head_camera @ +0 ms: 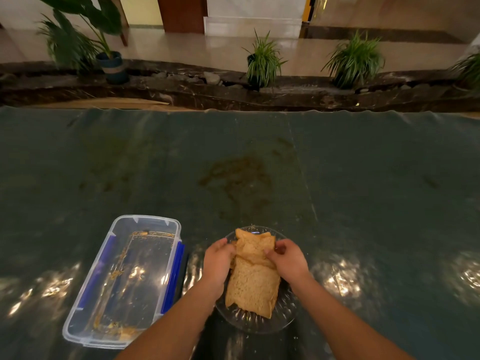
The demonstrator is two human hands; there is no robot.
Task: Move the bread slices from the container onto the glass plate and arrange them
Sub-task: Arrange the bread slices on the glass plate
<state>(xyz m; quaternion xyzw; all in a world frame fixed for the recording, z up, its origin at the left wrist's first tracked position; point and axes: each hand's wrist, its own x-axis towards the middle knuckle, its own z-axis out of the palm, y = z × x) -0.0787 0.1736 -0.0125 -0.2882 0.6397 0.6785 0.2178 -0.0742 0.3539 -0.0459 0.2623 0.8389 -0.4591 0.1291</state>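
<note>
Brown bread slices [253, 287] lie overlapping on a round glass plate [285, 311] near the front middle of the table. My left hand [217, 263] grips the left edge of the farther slices, and my right hand [288, 261] pinches their right edge. The nearest slice lies flat toward me, untouched. To the left stands the clear plastic container [122, 279] with blue side clips; it holds only crumbs.
A dark green shiny cloth [363, 190] covers the table, with brownish stains [236, 178] beyond the plate. Past the far table edge runs a dark stone ledge [181, 87] with several potted plants [262, 61].
</note>
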